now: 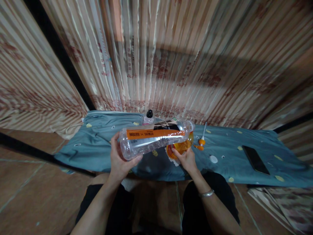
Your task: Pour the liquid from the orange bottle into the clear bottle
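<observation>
Amber bottle (183,148): mouth was indistinct behind clear bottle (151,138)
Long axis: clear bottle slanted, neck pointed right
Left hand (120,162): curled round its base
Right hand (188,160): gripped amber bottle

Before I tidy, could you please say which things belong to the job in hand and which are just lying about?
In use: clear bottle (left hand), amber bottle (right hand), probably orange pump.
Seemingly lying about: black phone, white disc, black-topped bottle.
</observation>
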`<move>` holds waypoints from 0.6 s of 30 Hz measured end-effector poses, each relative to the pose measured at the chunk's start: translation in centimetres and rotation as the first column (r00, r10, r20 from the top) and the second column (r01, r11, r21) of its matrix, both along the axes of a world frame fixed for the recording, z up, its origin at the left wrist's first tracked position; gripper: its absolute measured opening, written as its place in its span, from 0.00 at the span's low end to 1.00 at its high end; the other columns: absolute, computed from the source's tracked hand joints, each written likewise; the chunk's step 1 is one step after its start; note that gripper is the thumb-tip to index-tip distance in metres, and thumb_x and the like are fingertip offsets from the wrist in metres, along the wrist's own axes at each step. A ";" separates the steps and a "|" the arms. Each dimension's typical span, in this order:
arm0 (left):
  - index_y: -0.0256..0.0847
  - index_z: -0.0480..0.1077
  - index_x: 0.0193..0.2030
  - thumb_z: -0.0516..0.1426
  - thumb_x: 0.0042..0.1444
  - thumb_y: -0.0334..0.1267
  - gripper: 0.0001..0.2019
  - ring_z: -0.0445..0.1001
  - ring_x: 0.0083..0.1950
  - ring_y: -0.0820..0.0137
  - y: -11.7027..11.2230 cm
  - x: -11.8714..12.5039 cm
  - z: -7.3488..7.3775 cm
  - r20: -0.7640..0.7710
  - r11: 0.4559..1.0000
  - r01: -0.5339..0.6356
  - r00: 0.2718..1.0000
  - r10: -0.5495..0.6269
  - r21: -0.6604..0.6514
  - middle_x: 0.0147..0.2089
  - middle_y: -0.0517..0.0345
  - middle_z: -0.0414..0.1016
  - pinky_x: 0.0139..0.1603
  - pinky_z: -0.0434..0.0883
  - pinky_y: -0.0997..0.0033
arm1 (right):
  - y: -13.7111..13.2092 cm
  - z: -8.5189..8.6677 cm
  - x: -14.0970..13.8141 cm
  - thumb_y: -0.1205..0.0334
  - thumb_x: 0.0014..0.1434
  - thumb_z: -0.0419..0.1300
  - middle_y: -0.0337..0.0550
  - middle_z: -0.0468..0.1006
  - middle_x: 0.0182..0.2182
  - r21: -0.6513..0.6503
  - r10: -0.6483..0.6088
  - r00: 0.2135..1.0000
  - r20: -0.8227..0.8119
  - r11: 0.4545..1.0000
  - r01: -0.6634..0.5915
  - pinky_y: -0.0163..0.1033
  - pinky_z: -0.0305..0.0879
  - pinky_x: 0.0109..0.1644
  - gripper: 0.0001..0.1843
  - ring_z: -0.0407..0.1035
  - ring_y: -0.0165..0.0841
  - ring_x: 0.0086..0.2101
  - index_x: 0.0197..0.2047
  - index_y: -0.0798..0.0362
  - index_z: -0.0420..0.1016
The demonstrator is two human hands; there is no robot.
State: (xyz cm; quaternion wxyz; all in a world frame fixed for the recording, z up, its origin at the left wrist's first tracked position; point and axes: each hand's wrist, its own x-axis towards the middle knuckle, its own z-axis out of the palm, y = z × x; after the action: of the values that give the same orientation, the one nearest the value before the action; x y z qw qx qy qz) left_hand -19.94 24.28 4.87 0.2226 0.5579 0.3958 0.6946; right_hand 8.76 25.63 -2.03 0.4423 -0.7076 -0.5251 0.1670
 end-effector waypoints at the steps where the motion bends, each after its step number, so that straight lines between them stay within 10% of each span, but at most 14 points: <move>1: 0.42 0.69 0.60 0.76 0.40 0.58 0.43 0.83 0.50 0.53 0.0 0.0 0.0 0.001 1.000 0.001 1.000 -0.001 0.004 0.53 0.46 0.79 0.49 0.82 0.56 | 0.0 -0.1 0.0 0.25 0.44 0.66 0.61 0.87 0.42 0.001 -0.003 1.000 0.007 1.000 0.003 0.58 0.79 0.49 0.40 0.83 0.58 0.44 0.46 0.50 0.72; 18: 0.45 0.66 0.62 0.76 0.38 0.55 0.46 0.82 0.52 0.51 -0.2 -0.2 -0.5 0.074 0.985 0.052 0.996 -0.041 -0.165 0.56 0.46 0.76 0.52 0.83 0.49 | 0.2 -0.9 0.2 0.31 0.47 0.69 0.56 0.87 0.42 0.013 0.018 1.000 0.001 1.000 -0.018 0.55 0.78 0.49 0.37 0.83 0.55 0.44 0.50 0.51 0.73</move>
State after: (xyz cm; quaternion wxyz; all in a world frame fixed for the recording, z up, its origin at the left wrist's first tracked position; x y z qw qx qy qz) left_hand -20.11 24.07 4.39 0.2984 0.5216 0.4313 0.6729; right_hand 9.00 25.85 -2.88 0.4450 -0.7000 -0.5329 0.1672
